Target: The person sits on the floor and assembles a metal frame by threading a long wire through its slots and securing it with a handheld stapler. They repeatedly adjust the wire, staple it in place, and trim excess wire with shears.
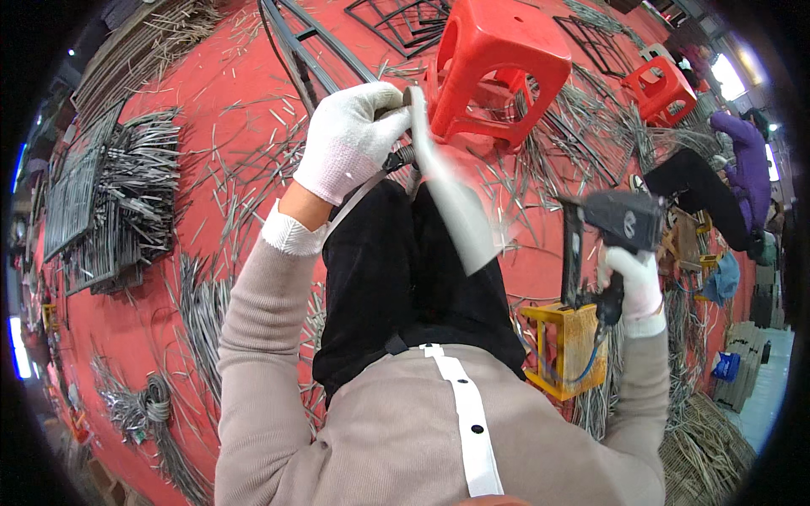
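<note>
My left hand (pixel 354 135), in a white knit glove, is raised in front of my knees. Its fingers pinch the upper end of a flat grey-white strip (pixel 460 211), which hangs down to the right and is blurred along its lower part. A black spring-like piece (pixel 400 158) shows just below the fingers. On the right, my gloved right hand (pixel 637 282) is wrapped round the handle of a black pneumatic staple gun (pixel 624 218). The gun is held upright beside my right leg, apart from the strip. A blue air hose (pixel 591 363) runs down from its handle.
A red plastic stool (pixel 506 55) stands ahead, with dark metal frames (pixel 316 42) nearby. Stacked frames with woven strips (pixel 118 194) lie left. Loose grey strips litter the red floor. A yellow wooden stool (pixel 561 346) is by my right side. Farther right sits a person in purple (pixel 742 160).
</note>
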